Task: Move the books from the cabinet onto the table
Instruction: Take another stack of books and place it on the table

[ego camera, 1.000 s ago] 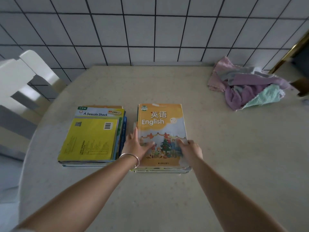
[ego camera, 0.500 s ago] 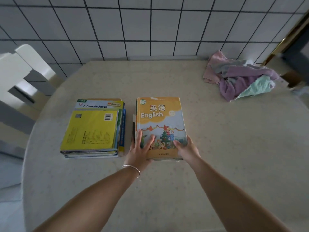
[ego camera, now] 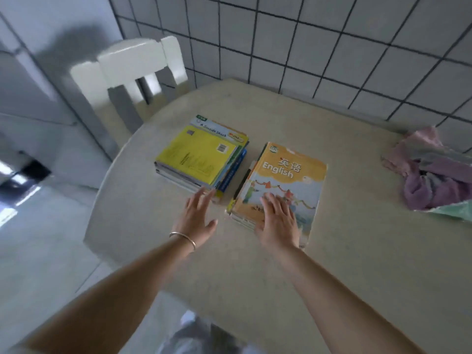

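Observation:
Two stacks of books lie on the round beige table (ego camera: pixel 357 264). The left stack (ego camera: pixel 201 157) has a yellow cover on top. On the right stack (ego camera: pixel 286 180) lies an orange "English" textbook. My right hand (ego camera: pixel 278 221) rests flat on the near part of that textbook, fingers straight. My left hand (ego camera: pixel 198 221), with a bracelet on the wrist, hovers open over the table just in front of the left stack and holds nothing. The cabinet is out of view.
A white chair (ego camera: pixel 138 72) stands at the table's far left edge. A heap of pink, purple and green cloths (ego camera: pixel 434 175) lies at the table's right. A tiled wall (ego camera: pixel 332 47) backs the table. The floor (ego camera: pixel 38 251) shows on the left.
Both hands have let go of the English stack's near edge. The left hand has moved off to the left, the right now lies flat on the cover. The view has swung left.

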